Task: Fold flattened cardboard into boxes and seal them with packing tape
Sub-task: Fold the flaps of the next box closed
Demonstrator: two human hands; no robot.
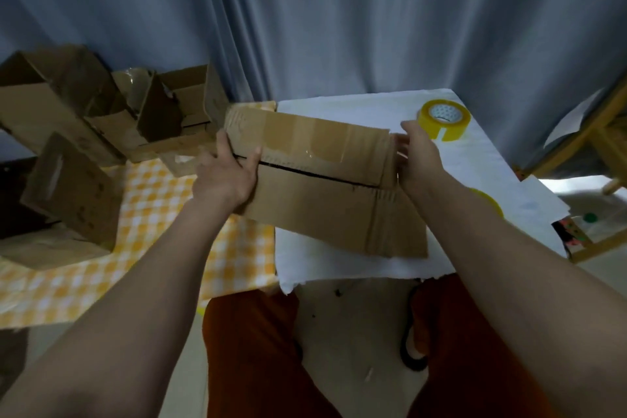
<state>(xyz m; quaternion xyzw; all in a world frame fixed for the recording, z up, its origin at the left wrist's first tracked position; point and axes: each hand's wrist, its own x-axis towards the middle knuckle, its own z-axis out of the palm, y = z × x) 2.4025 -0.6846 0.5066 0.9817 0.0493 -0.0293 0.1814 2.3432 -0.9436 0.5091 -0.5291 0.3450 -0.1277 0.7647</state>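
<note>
A brown cardboard box (322,173), partly folded with old clear tape on its top flap and a dark slit between two flaps, is held above a white-covered table (356,268). My left hand (227,173) grips its left end, thumb on the top face. My right hand (419,156) holds the right end, fingers curled round the edge. A yellow roll of packing tape (444,119) stands on the table just beyond my right hand. A second yellow roll (488,204) peeks out from behind my right forearm.
Several folded cardboard boxes (101,132) are piled at the left on a yellow checked cloth (152,207). A grey curtain (339,10) hangs behind. A wooden frame (590,139) stands at the right. My legs in orange trousers (254,349) are below the table edge.
</note>
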